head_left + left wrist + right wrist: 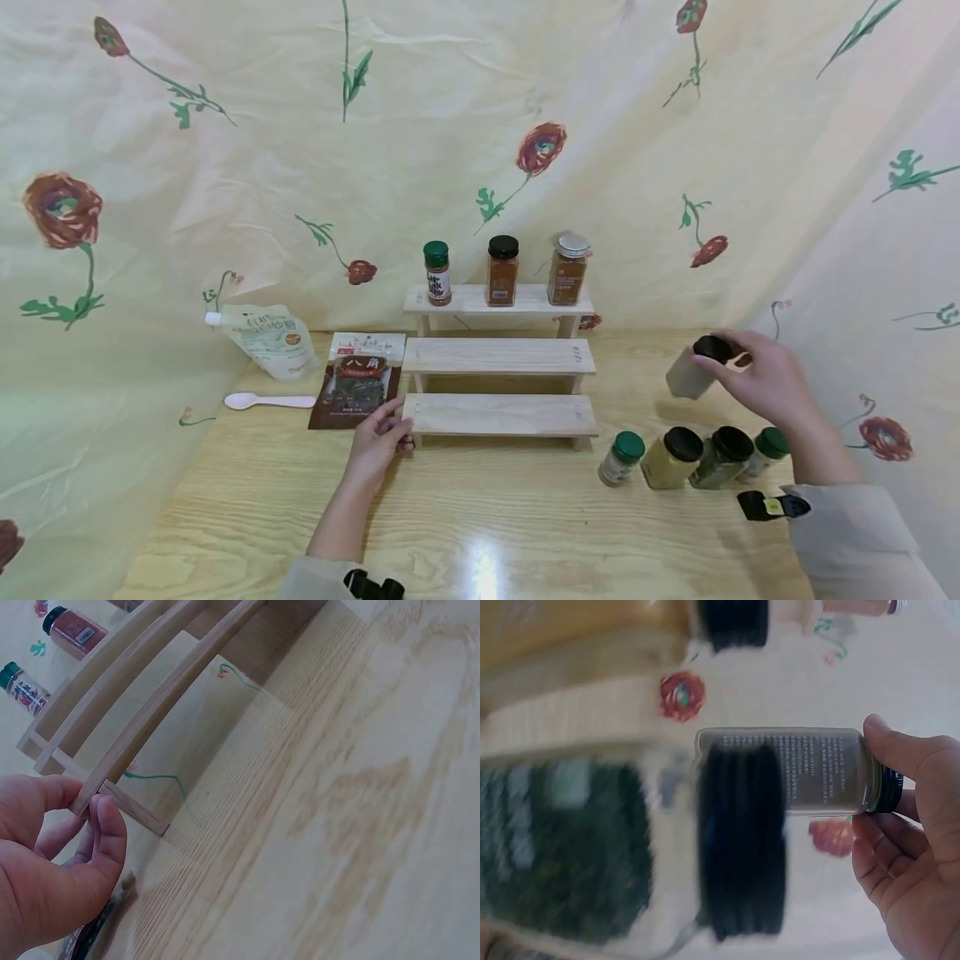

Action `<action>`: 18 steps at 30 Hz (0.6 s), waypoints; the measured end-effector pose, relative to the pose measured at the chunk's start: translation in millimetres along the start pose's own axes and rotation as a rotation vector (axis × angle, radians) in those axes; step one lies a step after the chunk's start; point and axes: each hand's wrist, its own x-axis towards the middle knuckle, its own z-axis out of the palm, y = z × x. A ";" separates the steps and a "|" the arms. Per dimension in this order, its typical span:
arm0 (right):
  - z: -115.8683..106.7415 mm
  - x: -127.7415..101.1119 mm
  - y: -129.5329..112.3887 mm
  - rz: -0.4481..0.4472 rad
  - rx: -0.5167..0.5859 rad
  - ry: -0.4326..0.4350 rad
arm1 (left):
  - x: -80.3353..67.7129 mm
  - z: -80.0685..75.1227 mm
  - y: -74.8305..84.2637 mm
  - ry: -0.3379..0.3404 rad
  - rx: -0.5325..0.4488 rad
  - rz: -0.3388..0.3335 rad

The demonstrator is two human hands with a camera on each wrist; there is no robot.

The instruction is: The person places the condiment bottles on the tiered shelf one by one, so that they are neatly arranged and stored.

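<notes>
Head cam: jar point(686, 375) w/ blk lid point(711, 348) held by its top in my R hand point(768, 375), R of wooden rack point(498, 357); long axis slants, lid up-right, base down-left. Brown bag point(356, 396) reads 八角.
L wrist cam: my L hand point(56, 866) pinches end of bottom shelf point(165, 703).
R wrist cam: jar's axis runs crosswise, lid right; label point(817, 769) shows rows of print, too small to read.

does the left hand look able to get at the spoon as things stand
Probably yes, if the left hand lets go of the wooden rack: the spoon lies nearby, with only the brown pouch partly between.
</notes>
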 end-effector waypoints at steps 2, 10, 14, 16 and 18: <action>0.5 3.9 -6.9 -0.008 0.009 0.011 | -0.2 -0.3 -0.2 0.004 -0.002 -0.001; 5.9 13.8 -26.6 -0.030 0.046 0.035 | -0.6 0.0 0.4 0.002 -0.002 0.000; 9.5 17.9 -36.6 -0.035 0.044 0.060 | -0.5 0.5 0.8 -0.002 -0.003 0.003; 11.6 20.4 -41.7 -0.039 0.045 0.074 | -0.4 0.8 0.9 0.002 -0.003 0.002; 14.2 22.8 -46.9 -0.037 0.054 0.092 | -0.3 1.1 0.8 0.004 -0.002 -0.001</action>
